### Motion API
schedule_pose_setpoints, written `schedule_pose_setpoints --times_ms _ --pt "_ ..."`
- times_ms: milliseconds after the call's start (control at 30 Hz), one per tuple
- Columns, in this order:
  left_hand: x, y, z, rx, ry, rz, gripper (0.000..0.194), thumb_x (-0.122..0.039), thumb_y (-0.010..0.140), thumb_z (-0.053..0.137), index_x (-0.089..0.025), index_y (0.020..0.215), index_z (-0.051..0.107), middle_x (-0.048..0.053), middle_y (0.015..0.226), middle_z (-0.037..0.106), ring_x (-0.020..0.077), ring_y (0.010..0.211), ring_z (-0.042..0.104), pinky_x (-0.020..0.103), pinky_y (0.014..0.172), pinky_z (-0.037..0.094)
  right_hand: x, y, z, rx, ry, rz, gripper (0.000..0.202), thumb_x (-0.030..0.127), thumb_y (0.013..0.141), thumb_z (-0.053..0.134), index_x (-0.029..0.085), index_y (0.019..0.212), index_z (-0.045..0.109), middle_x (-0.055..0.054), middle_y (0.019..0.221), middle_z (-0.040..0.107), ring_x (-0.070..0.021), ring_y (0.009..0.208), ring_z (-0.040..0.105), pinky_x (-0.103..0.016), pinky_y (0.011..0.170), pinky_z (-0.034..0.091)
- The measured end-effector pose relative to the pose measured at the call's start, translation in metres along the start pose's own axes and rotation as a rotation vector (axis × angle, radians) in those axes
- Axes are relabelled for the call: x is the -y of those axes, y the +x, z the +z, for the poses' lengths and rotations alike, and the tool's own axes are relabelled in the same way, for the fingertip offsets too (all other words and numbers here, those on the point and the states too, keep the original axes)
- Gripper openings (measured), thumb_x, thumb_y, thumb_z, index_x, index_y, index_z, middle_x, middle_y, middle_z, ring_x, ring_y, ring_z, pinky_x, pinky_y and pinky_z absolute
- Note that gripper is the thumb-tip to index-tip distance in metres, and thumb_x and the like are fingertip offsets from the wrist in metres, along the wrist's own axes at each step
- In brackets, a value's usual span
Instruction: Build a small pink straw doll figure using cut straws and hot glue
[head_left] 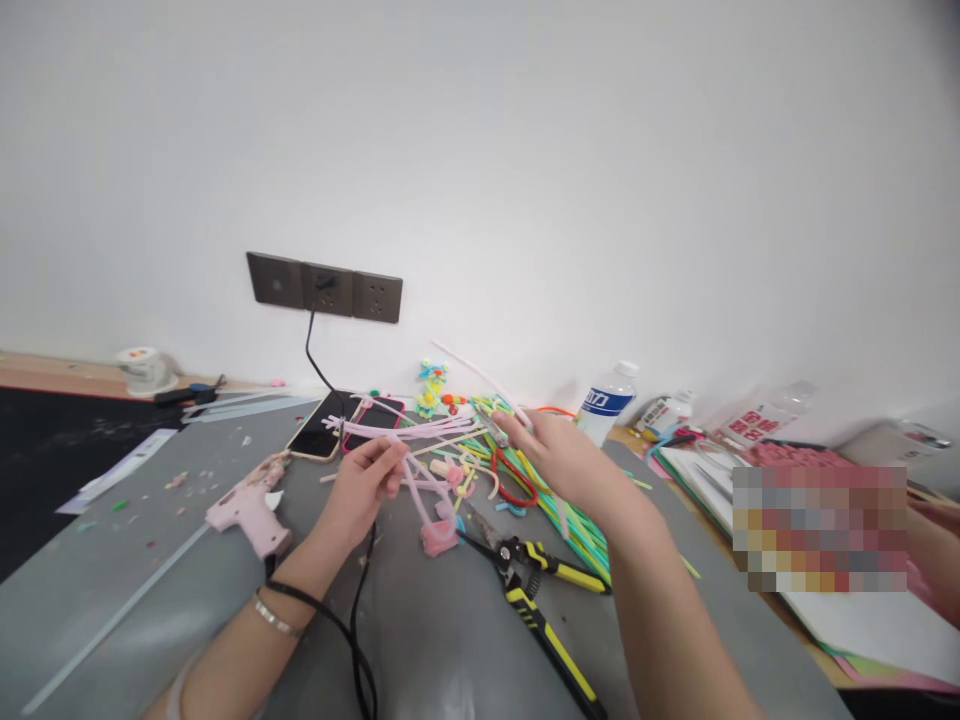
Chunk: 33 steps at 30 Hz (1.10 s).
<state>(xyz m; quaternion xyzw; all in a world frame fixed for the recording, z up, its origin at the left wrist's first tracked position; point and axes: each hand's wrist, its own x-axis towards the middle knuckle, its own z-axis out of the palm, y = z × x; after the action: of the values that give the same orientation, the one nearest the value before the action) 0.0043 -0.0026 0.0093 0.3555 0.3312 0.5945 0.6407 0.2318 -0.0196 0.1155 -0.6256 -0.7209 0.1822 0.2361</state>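
My left hand [366, 480] is closed in a pinch on a pale pink pipe-cleaner piece [418, 490], whose strands run down to a darker pink lump [440, 537]. To the right, my right hand [559, 460] is closed around a single pale pink pipe cleaner [476, 372], its far end pointing up and left. A greyish, metallic-looking tip [491, 426] shows beside the right fingers; its kind is unclear. Between the hands lie a bundle of pink pipe cleaners [405, 430] and a red loop [514, 490]. Black-and-yellow pliers [536, 590] lie spread below.
A pink hot glue gun [251, 510] lies left, its black cord [337, 620] passing by my left forearm. Phones [316, 428] sit near the wall socket [325, 287]. Green and yellow pipe cleaners [585, 530], a water bottle [609, 402] and another person's arm [934, 540] are on the right.
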Motion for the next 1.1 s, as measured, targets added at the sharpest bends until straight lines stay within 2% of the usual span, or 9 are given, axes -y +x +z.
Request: schedule_pose_setpoints --times_ms 33,100,200,300,400,533,667,867,1100 --pt "0.0 -0.001 0.0 0.007 0.005 -0.009 0.034 -0.039 0.059 0.089 -0.013 0.063 0.068 -0.006 0.048 0.056 0.001 0.037 0.044 0.01 0.037 0.036 0.002 0.01 -0.001 -0.018 -0.169 0.032 0.055 0.068 0.091 0.043 0.02 0.067 0.055 -0.007 0.062 0.056 -0.023 0.063 0.056 -0.032 0.062 0.037" --pt "0.0 -0.001 0.0 0.014 0.008 -0.028 0.034 -0.038 0.06 0.089 -0.013 0.063 0.067 -0.005 0.048 0.058 0.0009 0.037 0.045 0.01 0.036 0.036 0.006 0.031 0.006 0.051 -0.368 0.049 0.05 0.063 0.09 0.048 0.018 0.074 0.061 -0.014 0.074 0.065 -0.0276 0.073 0.062 -0.034 0.066 0.04" --pt "0.0 -0.002 0.001 0.021 -0.003 -0.044 0.035 -0.039 0.058 0.09 -0.013 0.064 0.067 -0.003 0.051 0.063 0.003 0.04 0.052 0.01 0.04 0.042 0.009 0.056 0.035 0.241 -0.365 -0.13 0.03 0.045 0.087 0.064 0.016 0.089 0.068 -0.015 0.089 0.071 -0.0271 0.081 0.066 -0.032 0.07 0.044" --pt "-0.002 -0.001 0.002 0.002 -0.02 -0.032 0.037 -0.039 0.055 0.091 -0.013 0.067 0.068 -0.002 0.053 0.067 0.0053 0.043 0.058 0.011 0.044 0.048 0.005 0.067 0.061 0.225 -0.32 -0.196 0.03 0.034 0.086 0.067 0.018 0.112 0.065 -0.011 0.109 0.07 -0.0217 0.096 0.066 -0.027 0.08 0.045" --pt "-0.003 0.001 0.002 -0.068 -0.037 -0.008 0.038 -0.038 0.052 0.093 -0.014 0.067 0.068 -0.001 0.057 0.07 0.0073 0.048 0.064 0.012 0.049 0.052 -0.008 0.066 0.063 0.119 -0.316 -0.165 0.029 0.027 0.094 0.055 0.02 0.122 0.059 -0.008 0.125 0.063 -0.0166 0.109 0.061 -0.024 0.09 0.041" --pt "-0.002 0.003 0.001 -0.114 -0.044 -0.01 0.04 -0.039 0.049 0.093 -0.014 0.068 0.068 0.001 0.06 0.073 0.0095 0.053 0.068 0.012 0.052 0.055 -0.04 0.057 0.044 0.018 -0.406 0.088 0.027 0.015 0.096 0.039 0.011 0.107 0.064 -0.016 0.105 0.069 -0.0232 0.1 0.065 -0.03 0.083 0.042" --pt "0.0 0.003 -0.001 -0.101 -0.021 0.0 0.04 -0.04 0.051 0.092 -0.015 0.069 0.067 0.0 0.06 0.073 0.0105 0.054 0.069 0.014 0.053 0.055 -0.067 0.039 0.036 0.117 -0.471 0.267 0.009 0.017 0.084 0.061 0.013 0.089 0.067 -0.015 0.091 0.073 -0.0273 0.086 0.069 -0.03 0.067 0.043" --pt "0.0 0.001 -0.002 -0.034 0.02 0.011 0.039 -0.04 0.055 0.091 -0.017 0.072 0.064 0.0 0.064 0.074 0.0112 0.058 0.07 0.014 0.053 0.054 -0.074 0.021 0.053 0.109 -0.516 0.364 0.032 0.026 0.084 0.063 0.011 0.112 0.059 -0.021 0.113 0.069 -0.0325 0.101 0.068 -0.032 0.071 0.045" --pt "0.001 0.002 -0.001 0.035 0.068 -0.013 0.036 -0.038 0.06 0.089 -0.016 0.072 0.064 0.004 0.073 0.078 0.0131 0.067 0.073 0.015 0.059 0.055 -0.089 0.027 0.047 0.056 -0.397 0.393 0.026 0.041 0.079 0.064 0.015 0.079 0.064 -0.019 0.09 0.073 -0.0342 0.088 0.069 -0.033 0.066 0.044"
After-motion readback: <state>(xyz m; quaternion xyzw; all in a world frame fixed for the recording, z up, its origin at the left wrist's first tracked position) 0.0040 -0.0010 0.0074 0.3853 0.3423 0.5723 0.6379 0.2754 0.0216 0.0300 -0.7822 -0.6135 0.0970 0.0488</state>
